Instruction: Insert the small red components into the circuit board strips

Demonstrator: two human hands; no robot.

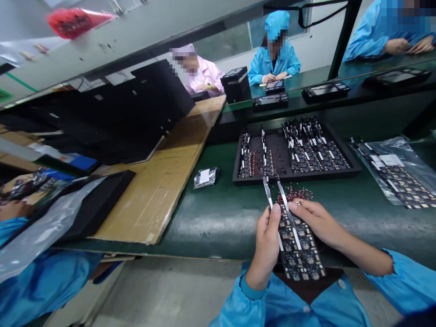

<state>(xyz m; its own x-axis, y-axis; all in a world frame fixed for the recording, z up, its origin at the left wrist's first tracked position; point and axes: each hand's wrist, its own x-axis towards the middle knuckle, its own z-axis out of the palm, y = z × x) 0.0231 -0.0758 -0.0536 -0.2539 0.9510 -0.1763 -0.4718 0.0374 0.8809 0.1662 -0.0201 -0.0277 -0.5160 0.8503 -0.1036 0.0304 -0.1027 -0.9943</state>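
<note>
My left hand (266, 238) grips the left edge of a black circuit board panel (300, 252) with white strips, held tilted over the front edge of the green bench (218, 218). My right hand (318, 219) rests its fingers on the panel's upper right part, next to a small heap of tiny red parts (293, 194) on the bench. Just beyond stands a black tray (293, 154) holding several similar boards.
A clear bag of boards (398, 175) lies at right, a small silver packet (206, 177) at centre, flat cardboard (170, 172) and black trays (102, 122) at left. A co-worker's blue sleeve (37, 277) is at lower left. Other people sit beyond the far bench.
</note>
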